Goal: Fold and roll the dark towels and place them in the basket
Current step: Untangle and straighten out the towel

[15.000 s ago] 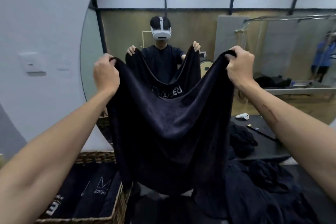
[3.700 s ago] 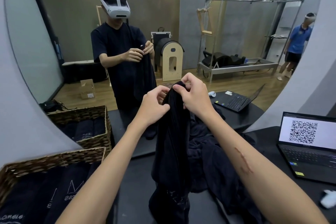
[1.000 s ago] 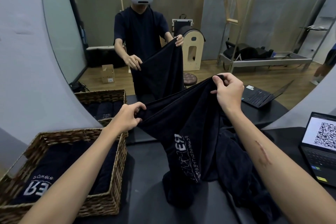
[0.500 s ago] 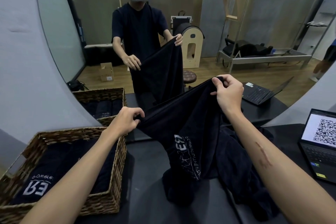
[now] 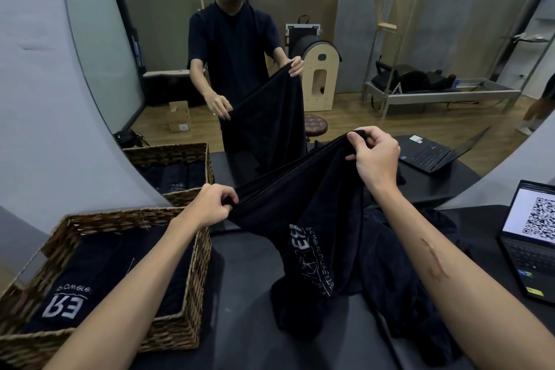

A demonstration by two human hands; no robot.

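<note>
Towel (image 5: 303, 213) stretched taut between left hand (image 5: 210, 204) and right hand (image 5: 375, 156), fingers (image 5: 356, 137) of both clenched on top edge. Lower end bunched on desk (image 5: 246, 279). Versus a few seconds back: bunched vertical strip now opened out widthways, logo showing. Probably set for next fold. Basket (image 5: 195, 264) just left, already holds rolled towels.

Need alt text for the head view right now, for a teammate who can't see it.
Both hands stretch a dark towel above a black table: left hand low, right hand higher. A wicker basket of towels sits at left, a loose towel pile and laptop at right, a mirror ahead.
</note>
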